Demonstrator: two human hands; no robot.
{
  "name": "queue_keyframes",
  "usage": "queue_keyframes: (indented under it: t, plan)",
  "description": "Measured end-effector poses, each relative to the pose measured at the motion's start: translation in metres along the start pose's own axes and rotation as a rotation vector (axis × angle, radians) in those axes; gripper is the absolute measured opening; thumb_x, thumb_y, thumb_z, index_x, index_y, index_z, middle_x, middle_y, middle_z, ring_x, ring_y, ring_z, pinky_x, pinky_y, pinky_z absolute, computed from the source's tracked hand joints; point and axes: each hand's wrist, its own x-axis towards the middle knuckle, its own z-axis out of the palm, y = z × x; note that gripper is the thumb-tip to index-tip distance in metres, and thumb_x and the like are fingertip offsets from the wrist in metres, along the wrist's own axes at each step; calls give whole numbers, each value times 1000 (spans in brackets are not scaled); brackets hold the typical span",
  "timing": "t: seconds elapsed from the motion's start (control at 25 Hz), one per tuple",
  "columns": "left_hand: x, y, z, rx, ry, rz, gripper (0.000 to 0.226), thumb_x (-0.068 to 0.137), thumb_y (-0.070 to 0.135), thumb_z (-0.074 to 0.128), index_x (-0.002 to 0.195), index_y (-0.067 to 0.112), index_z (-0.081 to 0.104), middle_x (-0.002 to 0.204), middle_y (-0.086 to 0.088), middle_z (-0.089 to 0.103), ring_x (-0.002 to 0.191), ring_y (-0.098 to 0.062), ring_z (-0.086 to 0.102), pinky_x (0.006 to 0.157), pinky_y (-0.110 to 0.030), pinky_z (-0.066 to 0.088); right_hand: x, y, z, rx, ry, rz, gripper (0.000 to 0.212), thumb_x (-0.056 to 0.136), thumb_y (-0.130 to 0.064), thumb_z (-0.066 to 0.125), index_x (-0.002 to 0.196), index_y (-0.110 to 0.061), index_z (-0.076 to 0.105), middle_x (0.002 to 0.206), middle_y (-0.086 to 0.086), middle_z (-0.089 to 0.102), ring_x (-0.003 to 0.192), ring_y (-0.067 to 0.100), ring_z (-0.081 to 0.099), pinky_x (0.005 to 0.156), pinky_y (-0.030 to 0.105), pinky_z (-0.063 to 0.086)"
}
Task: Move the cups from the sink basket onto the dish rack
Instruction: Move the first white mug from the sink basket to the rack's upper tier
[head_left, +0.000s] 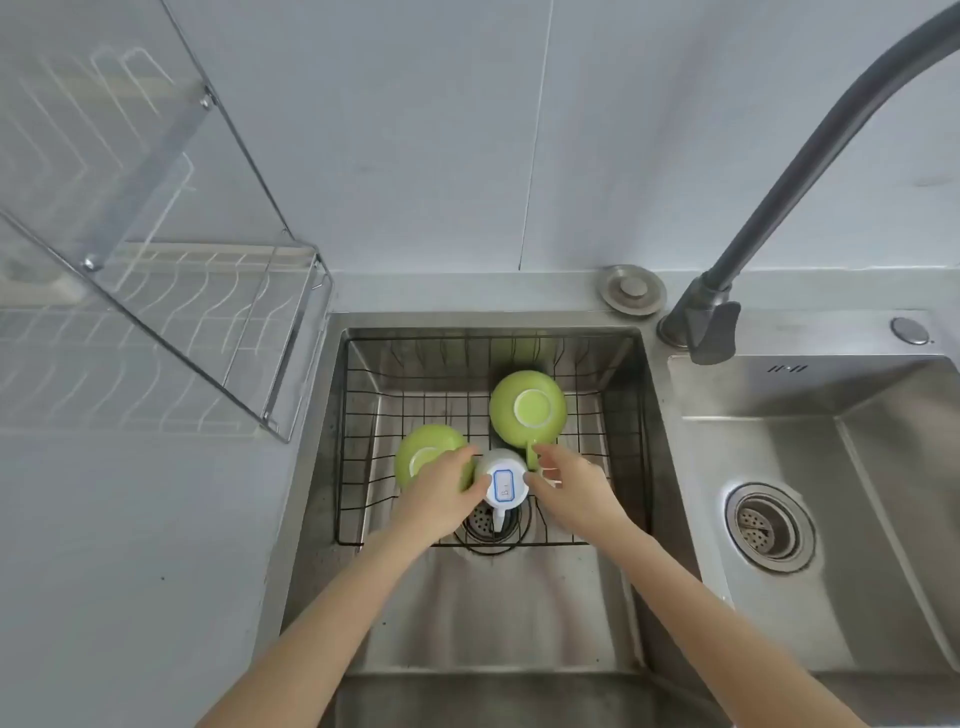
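Three cups stand upside down in the black wire sink basket (363, 395) in the left basin. The near green cup (418, 452) is on the left, the far green cup (527, 408) at the back, and a white cup (503, 480) with a blue label between them. My left hand (441, 496) is closed on the right side of the near green cup, thumb against the white cup. My right hand (569, 486) pinches the far green cup's handle. The metal dish rack (298, 338) stands on the counter to the left.
A clear tilted panel (156, 218) hangs over the dish rack. The dark faucet (711, 322) arches over the right side. The second basin (831, 467) with a drain strainer (769, 527) lies to the right. A round metal cap (632, 289) sits behind the sink.
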Motion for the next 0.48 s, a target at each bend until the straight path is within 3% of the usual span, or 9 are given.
queue_keyframes:
  t: [0.12,0.2,0.36,0.48]
  plan:
    - [11,-7,12,59,-14,-41,48,90,32,47,135,18,39,135,-5,53,121,-23,52,96,-37,45,15,10,15,56,-55,63,47,91,-21,51,136,-10,43,108,13,62,103,24,57,91,29,42]
    - [17,-13,19,53,-54,-70,47,89,32,47,134,19,40,132,-6,55,118,-24,54,95,-39,47,21,14,23,47,-95,78,50,91,-20,50,139,-10,40,93,5,49,90,20,49,82,25,38]
    - [29,-24,34,8,-79,-96,50,88,30,50,135,16,39,132,-7,56,113,-25,59,93,-39,48,32,15,29,-8,-114,92,52,93,-18,47,142,-8,33,97,4,46,98,23,51,94,34,42]
    - [32,-26,42,-33,-82,-100,49,87,28,52,133,15,41,128,-7,59,109,-25,61,91,-41,50,37,15,34,-38,-129,114,49,95,-14,41,143,-8,30,122,18,57,118,35,52,96,38,41]
